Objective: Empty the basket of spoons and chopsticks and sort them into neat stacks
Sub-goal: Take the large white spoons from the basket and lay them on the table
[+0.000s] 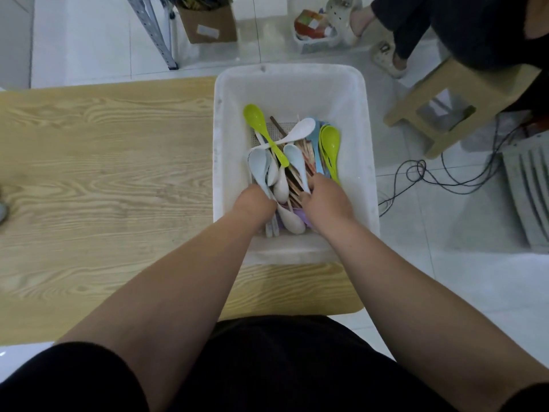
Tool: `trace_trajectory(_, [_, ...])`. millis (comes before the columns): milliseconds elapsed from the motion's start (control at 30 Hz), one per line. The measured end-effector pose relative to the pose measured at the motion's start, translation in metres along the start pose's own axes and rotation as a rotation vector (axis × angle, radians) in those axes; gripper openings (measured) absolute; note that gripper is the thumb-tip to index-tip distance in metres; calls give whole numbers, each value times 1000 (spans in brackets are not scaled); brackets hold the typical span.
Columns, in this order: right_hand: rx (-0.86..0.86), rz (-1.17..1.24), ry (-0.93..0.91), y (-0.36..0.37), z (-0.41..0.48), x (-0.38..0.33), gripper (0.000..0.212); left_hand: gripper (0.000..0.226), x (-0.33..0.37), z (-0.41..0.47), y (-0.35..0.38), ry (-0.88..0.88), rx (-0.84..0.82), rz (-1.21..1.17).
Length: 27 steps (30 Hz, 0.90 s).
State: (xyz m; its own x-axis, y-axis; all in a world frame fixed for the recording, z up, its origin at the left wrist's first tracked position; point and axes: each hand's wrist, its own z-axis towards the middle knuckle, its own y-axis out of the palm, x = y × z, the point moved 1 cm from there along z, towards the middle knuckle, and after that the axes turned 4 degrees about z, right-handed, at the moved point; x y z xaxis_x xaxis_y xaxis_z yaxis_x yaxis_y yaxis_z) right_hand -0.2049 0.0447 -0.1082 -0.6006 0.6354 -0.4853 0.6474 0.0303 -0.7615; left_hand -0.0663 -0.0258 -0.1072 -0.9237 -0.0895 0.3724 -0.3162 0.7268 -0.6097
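While both reach into basket, left hand gripping spoons, right hand clutching chopsticks

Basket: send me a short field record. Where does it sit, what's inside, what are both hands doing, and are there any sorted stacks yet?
basket: white, on right end of wooden table
contents: green spoons, white spoon, pale blue spoons, chopsticks, all jumbled
left hand: inside basket, at pale blue spoons; fingers hidden
right hand: inside basket, over chopsticks; fingers hidden
sorted stacks: none in view
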Motion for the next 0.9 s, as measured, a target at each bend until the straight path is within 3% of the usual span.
trace_trajectory(200, [131, 426, 52, -17, -18, 3, 12, 6, -9, -21, -2, -61, 52, -287])
trace_trajectory(333, [-5, 846, 159, -18, -33, -6, 16, 35, -8, -42, -3, 4, 60, -491])
trace_trajectory(433, [-160, 1038, 107, -12, -47, -13, 16, 31, -8, -63, -2, 37, 31, -708])
trace_trajectory(533, [-312, 1114, 46, -5, -64, -19, 14, 27, -12, -87, -3, 64, 23, -872])
trace_trajectory(700, [-452, 1126, 59, 7, -84, -33, 13, 18, -41, -121, -10, 64, 123, -939])
trace_trajectory(900, [-638, 972, -43, 20, -121, -66, 20, 19, -98, -155, -14, 64, 180, -1007])
